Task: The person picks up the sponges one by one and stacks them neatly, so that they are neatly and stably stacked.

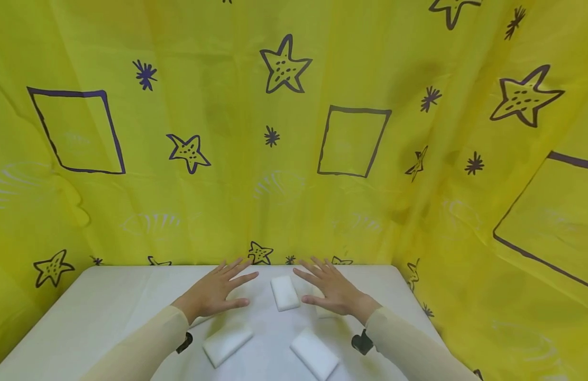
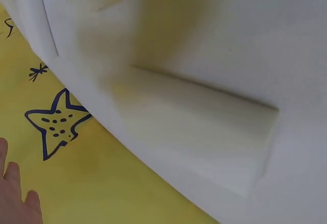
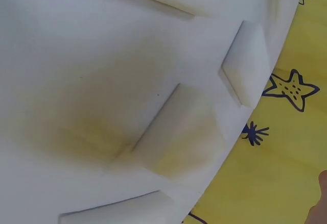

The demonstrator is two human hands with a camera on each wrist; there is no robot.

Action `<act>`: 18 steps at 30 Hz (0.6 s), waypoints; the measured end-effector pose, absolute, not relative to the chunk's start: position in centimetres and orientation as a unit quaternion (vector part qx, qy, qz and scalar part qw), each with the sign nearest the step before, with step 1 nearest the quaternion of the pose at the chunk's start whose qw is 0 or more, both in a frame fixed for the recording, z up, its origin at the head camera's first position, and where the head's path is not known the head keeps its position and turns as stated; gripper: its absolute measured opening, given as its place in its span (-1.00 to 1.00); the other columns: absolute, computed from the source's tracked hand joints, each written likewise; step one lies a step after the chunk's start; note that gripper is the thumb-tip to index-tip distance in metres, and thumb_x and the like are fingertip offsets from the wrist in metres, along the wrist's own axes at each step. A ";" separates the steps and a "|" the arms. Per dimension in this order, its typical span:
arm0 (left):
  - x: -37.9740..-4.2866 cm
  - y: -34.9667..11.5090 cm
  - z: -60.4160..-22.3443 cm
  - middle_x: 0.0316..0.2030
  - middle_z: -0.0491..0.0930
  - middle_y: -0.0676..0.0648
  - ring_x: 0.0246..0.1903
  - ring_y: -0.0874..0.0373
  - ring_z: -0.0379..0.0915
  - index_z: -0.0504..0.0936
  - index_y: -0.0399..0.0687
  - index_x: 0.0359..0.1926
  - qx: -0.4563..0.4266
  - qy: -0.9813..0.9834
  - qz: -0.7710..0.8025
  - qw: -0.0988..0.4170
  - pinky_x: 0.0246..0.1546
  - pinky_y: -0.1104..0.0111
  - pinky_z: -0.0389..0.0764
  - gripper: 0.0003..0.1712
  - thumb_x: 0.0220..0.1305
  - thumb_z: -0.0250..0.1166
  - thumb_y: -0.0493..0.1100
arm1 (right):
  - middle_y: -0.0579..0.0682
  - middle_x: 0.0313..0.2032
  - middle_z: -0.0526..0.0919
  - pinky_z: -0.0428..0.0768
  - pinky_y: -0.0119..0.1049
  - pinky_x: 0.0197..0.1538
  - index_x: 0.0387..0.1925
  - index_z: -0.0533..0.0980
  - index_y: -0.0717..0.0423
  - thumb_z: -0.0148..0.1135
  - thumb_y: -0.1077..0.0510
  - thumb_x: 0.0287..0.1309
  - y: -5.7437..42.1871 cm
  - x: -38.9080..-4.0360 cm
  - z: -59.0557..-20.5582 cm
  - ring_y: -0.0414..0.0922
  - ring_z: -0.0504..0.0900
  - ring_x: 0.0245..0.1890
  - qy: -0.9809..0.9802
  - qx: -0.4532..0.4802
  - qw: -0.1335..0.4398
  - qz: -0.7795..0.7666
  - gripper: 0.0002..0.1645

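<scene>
Both hands are raised over the white table with fingers spread, holding nothing. My left hand is at the left, its thumb pointing toward the middle; some of its fingers show at the lower left of the left wrist view. Opposite it is my right hand, with only a bit of it at the right wrist view's edge. Between them lies a white rectangular block. Closer in lie two similar blocks, one front left and one front right. Each hand partly hides another block beneath it.
The white table has rounded far corners. Around it hangs a yellow curtain printed with dark stars and squares. A dark wrist device sits below the right sleeve, another by the left sleeve.
</scene>
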State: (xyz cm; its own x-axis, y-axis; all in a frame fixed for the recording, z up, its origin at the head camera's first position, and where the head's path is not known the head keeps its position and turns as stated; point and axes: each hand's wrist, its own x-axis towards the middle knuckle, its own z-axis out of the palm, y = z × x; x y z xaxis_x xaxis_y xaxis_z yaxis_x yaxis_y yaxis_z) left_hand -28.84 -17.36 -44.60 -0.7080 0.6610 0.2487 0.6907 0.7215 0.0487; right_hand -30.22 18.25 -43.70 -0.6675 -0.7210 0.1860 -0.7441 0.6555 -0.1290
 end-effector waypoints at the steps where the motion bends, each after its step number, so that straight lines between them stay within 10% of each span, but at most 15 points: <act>1: -28.7 -17.5 -44.6 0.52 0.06 -0.07 0.46 -0.13 0.03 0.21 0.26 0.49 -0.364 -0.922 -0.069 0.108 0.38 -0.12 0.10 -0.22 0.35 0.00 0.40 | -0.02 0.54 0.02 -0.10 0.30 0.41 0.52 0.08 -0.20 -0.04 -0.31 0.35 18.4 -30.1 -43.8 0.20 -0.04 0.51 -0.908 0.402 0.062 0.100 -0.19; 18: -25.1 -20.8 -45.0 0.43 0.27 -0.12 0.39 -0.17 0.20 0.28 0.21 0.46 -0.307 -0.931 -0.095 0.172 0.27 -0.08 0.30 -0.21 0.29 0.19 0.31 | 0.01 0.50 0.13 -0.01 0.32 0.39 0.50 0.14 -0.17 0.11 -0.23 0.30 21.5 -26.8 -46.0 0.22 0.08 0.47 -0.919 0.362 0.111 0.108 -0.18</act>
State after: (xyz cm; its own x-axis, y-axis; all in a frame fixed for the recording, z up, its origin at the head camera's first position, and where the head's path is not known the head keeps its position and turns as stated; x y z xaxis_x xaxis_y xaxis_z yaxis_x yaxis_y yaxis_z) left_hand -25.11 -20.76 -45.03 -0.7519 0.5394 0.3791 0.6048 0.7932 0.0709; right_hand -26.79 21.47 -46.03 -0.7135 -0.6415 0.2818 -0.6892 0.7149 -0.1177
